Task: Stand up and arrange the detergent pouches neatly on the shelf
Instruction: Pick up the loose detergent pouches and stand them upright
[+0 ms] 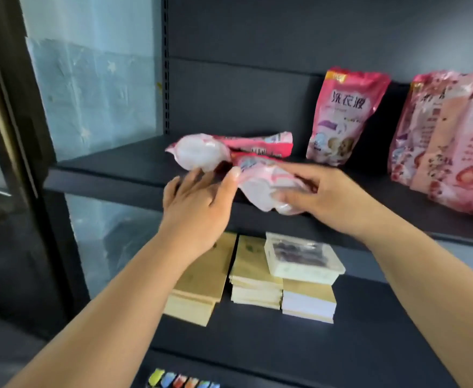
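The right hand [317,196] grips the fallen pink plastic detergent pouch [268,189] at the front edge of the dark metal shelf [112,169], while the left hand [198,197], fingers spread, touches it, and it should be raised by its base, beside the upright pink pouch [344,116].

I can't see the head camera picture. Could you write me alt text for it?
A person's right hand grips a pink detergent pouch lying at the front edge of a dark shelf, while the open left hand reaches toward a second lying pouch. Further right, one pouch stands upright beside a larger pink pack; stacked tan pads sit on the shelf below.
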### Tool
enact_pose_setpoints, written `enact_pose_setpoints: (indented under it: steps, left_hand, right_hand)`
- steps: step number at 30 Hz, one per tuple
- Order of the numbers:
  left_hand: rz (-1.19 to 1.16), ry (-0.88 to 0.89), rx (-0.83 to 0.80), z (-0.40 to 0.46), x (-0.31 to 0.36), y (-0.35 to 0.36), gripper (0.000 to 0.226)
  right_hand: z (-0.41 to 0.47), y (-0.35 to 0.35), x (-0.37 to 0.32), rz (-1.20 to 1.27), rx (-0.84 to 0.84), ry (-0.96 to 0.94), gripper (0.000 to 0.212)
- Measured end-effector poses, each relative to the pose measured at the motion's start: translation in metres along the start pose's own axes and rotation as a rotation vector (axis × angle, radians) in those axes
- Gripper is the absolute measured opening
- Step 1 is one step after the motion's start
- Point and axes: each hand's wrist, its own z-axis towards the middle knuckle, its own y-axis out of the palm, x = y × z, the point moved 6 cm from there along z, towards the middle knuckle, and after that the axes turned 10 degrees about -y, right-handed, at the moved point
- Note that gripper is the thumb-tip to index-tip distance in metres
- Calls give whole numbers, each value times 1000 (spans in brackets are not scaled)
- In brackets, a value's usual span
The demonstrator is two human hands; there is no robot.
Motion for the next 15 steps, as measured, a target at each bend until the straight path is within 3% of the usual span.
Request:
enact_pose_setpoints:
  steps: [2,5,8,10,13,15]
  left_hand:
    - [-203,69,-80,-22,6,4,60]
    - [-365,90,-114,-37,3,1,38]
    - [-448,119,-31,-34,-4,-8,46]
    - [-530,256,19,-35,4,-17,45]
    - [-400,548,136,-38,25,-30,38]
    - [-291,641,180,-37,33,-36,35]
  right_hand:
    - [-14,3,-12,1,127,-42,30]
    - [-31,0,-26,43,258,-81,21]
    - [-39,-7,-35,-11,310,-97,29]
    - [-46,-9,-36,-45,362,-116,36]
    - [-52,-3,-40,-135,420,-251,29]
    - [-55,-1,-40,-147,477,-283,36]
